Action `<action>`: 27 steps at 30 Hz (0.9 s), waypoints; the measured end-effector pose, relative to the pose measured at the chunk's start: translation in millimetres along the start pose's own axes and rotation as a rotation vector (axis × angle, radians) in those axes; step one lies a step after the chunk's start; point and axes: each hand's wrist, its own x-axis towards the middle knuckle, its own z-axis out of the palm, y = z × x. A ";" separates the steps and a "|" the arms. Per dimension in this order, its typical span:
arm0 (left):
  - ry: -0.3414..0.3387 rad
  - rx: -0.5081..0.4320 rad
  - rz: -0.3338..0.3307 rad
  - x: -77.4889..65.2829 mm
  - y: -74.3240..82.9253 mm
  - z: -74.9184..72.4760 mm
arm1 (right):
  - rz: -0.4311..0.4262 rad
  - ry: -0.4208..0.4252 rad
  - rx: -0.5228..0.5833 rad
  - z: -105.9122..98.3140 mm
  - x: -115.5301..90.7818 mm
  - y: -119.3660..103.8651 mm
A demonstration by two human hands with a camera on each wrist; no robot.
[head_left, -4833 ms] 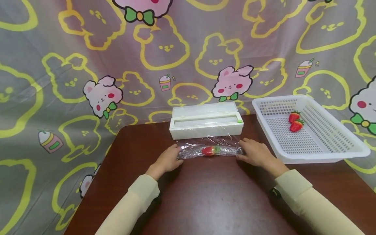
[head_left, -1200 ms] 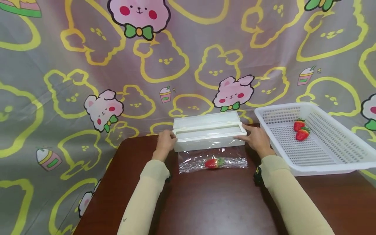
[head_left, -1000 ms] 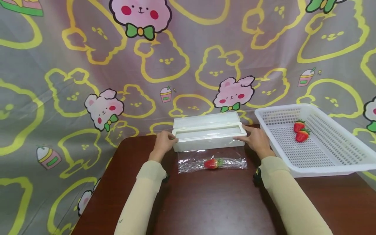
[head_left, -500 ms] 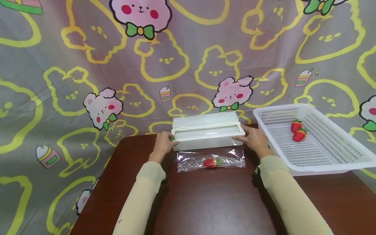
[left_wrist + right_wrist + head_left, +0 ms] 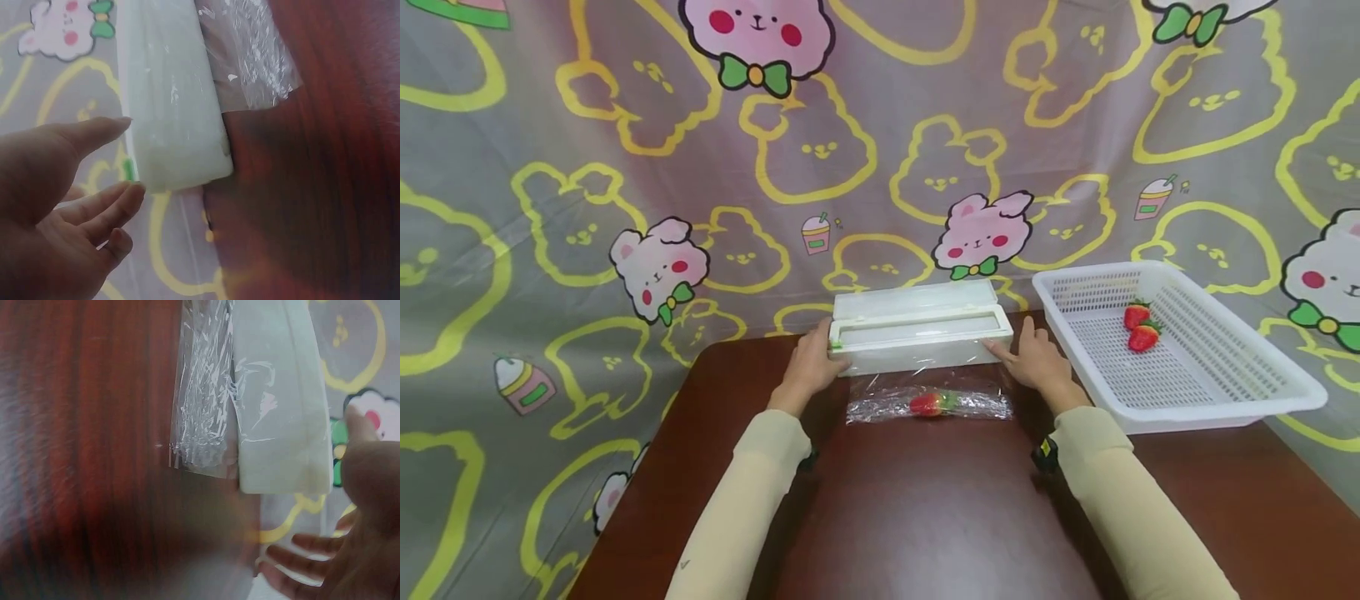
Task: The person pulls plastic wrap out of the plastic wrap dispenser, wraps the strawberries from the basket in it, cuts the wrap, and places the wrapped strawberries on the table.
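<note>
At the left end of the white box [image 5: 917, 358], set along the table's [image 5: 925, 517] far edge, I see the left hand [image 5: 808, 367] with thumb and fingers apart. At the other end I have the right hand [image 5: 1040, 367], its fingers spread, thumb by the front face. The strawberry [image 5: 928, 405] lies in clear film [image 5: 880, 407] just on the box's near-edge side.
</note>
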 end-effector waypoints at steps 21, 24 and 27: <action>-0.354 0.235 0.380 -47.0 12.6 39.2 | 0.024 0.051 0.042 7.6 -0.7 7.1; -0.353 0.249 0.408 -46.7 9.5 40.9 | 0.014 0.107 0.022 6.2 -5.9 1.0; -0.319 0.290 0.442 -44.9 7.5 41.0 | -0.067 0.176 -0.013 1.0 -14.0 -10.3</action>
